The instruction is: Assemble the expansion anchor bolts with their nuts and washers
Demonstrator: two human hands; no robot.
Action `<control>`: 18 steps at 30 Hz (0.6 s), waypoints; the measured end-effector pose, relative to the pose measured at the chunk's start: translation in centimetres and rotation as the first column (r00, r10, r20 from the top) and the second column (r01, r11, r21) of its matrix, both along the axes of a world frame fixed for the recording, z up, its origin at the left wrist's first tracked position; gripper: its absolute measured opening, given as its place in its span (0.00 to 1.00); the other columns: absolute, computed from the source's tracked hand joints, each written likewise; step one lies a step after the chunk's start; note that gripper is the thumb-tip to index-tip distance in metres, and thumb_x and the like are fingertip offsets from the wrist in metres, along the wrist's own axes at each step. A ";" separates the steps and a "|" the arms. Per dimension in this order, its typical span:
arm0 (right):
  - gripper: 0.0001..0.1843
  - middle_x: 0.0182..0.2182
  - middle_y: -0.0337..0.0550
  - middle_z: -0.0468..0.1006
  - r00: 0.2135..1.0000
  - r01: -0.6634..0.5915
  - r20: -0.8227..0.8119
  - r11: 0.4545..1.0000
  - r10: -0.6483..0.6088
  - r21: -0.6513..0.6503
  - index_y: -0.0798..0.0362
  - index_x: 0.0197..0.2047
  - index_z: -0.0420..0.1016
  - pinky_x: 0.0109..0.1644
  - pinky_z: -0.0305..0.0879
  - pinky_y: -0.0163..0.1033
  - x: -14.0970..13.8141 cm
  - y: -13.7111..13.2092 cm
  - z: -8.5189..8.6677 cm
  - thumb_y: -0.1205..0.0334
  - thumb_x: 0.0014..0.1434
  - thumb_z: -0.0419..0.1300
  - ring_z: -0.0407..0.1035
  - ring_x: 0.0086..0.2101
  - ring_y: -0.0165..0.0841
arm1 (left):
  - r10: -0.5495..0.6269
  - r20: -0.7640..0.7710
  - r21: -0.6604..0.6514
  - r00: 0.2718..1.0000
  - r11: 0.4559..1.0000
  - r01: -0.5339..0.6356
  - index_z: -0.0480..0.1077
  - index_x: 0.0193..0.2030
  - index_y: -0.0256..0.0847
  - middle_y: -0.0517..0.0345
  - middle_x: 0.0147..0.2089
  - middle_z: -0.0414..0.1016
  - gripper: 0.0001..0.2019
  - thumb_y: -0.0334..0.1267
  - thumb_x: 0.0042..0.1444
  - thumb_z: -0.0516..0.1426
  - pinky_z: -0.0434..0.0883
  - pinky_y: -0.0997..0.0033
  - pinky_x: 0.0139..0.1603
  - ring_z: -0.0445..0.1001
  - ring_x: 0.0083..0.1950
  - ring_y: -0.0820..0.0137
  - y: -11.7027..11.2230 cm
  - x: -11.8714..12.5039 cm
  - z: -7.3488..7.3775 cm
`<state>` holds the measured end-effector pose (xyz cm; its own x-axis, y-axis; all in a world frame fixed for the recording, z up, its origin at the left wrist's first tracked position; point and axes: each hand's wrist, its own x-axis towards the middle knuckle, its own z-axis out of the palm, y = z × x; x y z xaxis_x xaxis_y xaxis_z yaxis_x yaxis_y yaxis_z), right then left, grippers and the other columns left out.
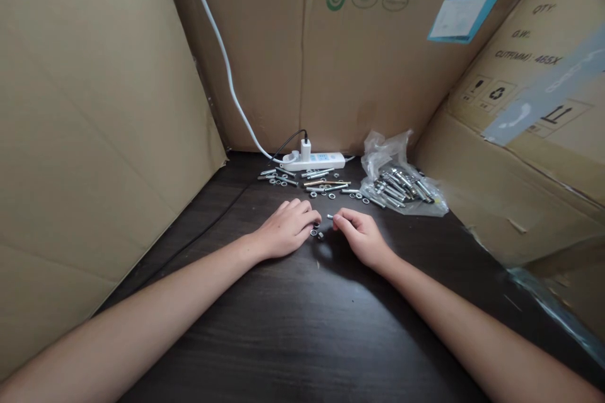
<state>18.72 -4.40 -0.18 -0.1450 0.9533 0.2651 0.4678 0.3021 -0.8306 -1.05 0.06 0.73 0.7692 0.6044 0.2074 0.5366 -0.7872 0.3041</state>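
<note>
My right hand (pixel 362 238) is closed in a pinch around a bolt (pixel 329 216), whose silvery end pokes out to the left past the fingertips. The rest of that bolt is hidden in the fingers. Opposite it, my left hand (pixel 287 228) rests low over the dark table with its fingers curled, the fingertips on a small washer (pixel 316 225). The thumb is mostly hidden beneath the hand. Between the two hands lie another washer (pixel 312 233) and a nut (pixel 321 236), both apart from the right hand.
Behind the hands, loose bolts (pixel 326 183) and several washers and nuts lie scattered. A clear plastic bag (pixel 399 186) of metal bolts lies to the right. A white power strip (pixel 321 160) with cables stands at the back. Cardboard boxes (pixel 265 44) wall in three sides.
</note>
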 end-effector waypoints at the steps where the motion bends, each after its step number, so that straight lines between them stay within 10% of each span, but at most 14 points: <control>1: 0.17 0.20 0.35 0.62 1.000 0.000 -0.001 1.000 0.000 0.000 0.54 0.23 0.64 0.30 0.53 0.33 0.0 0.0 0.0 0.55 0.60 0.50 0.57 0.25 0.29 | -0.002 -0.005 0.002 1.000 1.000 0.002 0.66 0.45 0.45 0.57 0.42 0.66 0.10 0.33 0.61 0.47 0.61 0.64 0.47 0.62 0.45 0.65 0.0 0.0 0.0; 18: 0.17 0.20 0.34 0.61 0.991 0.046 0.125 0.999 -0.049 0.024 0.54 0.23 0.64 0.29 0.53 0.33 0.0 0.1 -0.5 0.54 0.60 0.50 0.57 0.24 0.28 | -0.030 0.136 0.085 0.990 0.996 0.019 0.64 0.42 0.40 0.57 0.40 0.69 0.08 0.34 0.64 0.45 0.59 0.67 0.43 0.65 0.40 0.69 -0.5 0.3 0.6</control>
<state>18.72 -4.28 -0.68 -0.1332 0.9542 0.2677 0.5819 0.2940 -0.7583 -0.79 -0.43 1.29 0.7444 0.5620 0.3606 0.4745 -0.8251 0.3066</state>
